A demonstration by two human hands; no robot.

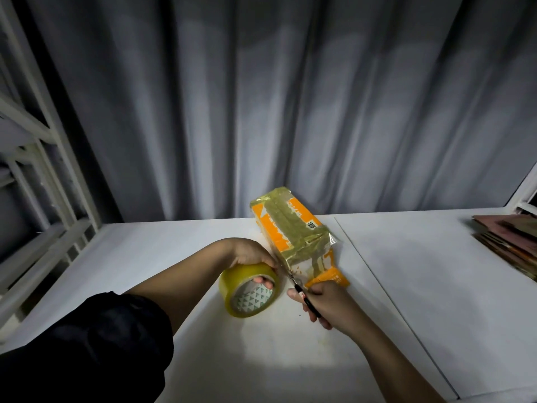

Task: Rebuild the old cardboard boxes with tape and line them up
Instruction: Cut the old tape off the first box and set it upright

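The left hand grips the tape roll to keep the strip tight from the box, so the right hand, fingers closed around scissors, can cut it.

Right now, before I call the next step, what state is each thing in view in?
Cardboard box: on the table, wrapped in yellowish tape, near end not closed.
Tape roll: on edge on the table, gripped by the left hand, a strip running to the box.
Scissors: gripped by the right hand, blades at the strip.
Flattened cardboard stack: lying at the table's right edge, untouched.
Table: white, bearing everything.
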